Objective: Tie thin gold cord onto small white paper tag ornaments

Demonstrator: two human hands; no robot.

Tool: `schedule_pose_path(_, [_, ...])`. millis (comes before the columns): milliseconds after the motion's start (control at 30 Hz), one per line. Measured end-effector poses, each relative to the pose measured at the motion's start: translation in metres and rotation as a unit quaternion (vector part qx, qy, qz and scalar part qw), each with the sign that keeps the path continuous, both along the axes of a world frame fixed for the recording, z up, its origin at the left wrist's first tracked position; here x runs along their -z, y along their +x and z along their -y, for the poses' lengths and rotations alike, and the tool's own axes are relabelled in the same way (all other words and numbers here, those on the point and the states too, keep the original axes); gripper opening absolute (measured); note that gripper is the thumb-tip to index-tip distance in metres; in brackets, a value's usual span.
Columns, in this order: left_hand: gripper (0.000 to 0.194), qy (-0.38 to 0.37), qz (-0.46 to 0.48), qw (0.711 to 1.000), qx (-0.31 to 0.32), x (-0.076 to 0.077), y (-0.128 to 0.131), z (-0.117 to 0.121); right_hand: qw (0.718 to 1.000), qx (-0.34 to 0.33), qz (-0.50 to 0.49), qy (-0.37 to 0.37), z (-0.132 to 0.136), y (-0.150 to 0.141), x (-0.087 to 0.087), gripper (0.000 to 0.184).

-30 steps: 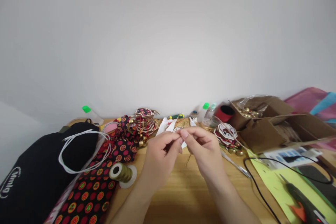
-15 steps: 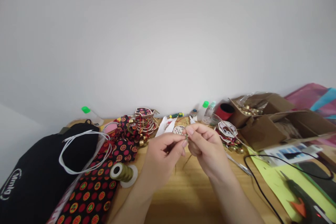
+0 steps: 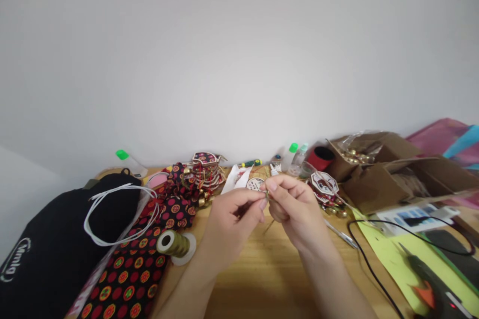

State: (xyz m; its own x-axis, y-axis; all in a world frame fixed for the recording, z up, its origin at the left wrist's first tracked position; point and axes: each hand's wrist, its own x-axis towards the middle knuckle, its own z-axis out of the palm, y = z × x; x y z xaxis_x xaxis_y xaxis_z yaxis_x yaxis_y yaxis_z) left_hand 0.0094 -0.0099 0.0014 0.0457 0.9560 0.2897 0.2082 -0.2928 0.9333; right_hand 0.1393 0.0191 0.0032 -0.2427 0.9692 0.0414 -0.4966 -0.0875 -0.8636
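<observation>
My left hand and my right hand meet over the middle of the wooden table, each closed in a pinch. Between the fingertips is a bit of thin olive cord, mostly hidden by the fingers. A loose cord end hangs below my right hand. Just behind the fingertips lies a round white piece with dark cut-out markings. To the left of my left hand stands a spool of olive cord on its white flange.
Patterned fabric, a black bag and a coil of white tubing lie left. At right are octagonal ornaments with bells, cardboard boxes, tweezers, a black cable and a glue gun on yellow paper.
Both hands hold nearly the same place, with only slight finger movement. One of the two cord ends hanging beneath them no longer shows.
</observation>
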Motion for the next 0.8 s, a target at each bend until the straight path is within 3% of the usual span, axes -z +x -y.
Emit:
schedule_pose_path(600, [0.020, -0.032, 0.020, 0.999, 0.002, -0.0015, -0.0002, -0.0010, 1.000, 0.002, 0.005, -0.003, -0.0001, 0.0016, 0.0005, 0.027])
schedule_pose_path(800, [0.025, -0.041, 0.032, 0.998, -0.030, -0.0012, -0.0008, -0.0015, 0.997, 0.000, 0.061, 0.038, -0.0009, 0.0060, 0.0005, 0.024])
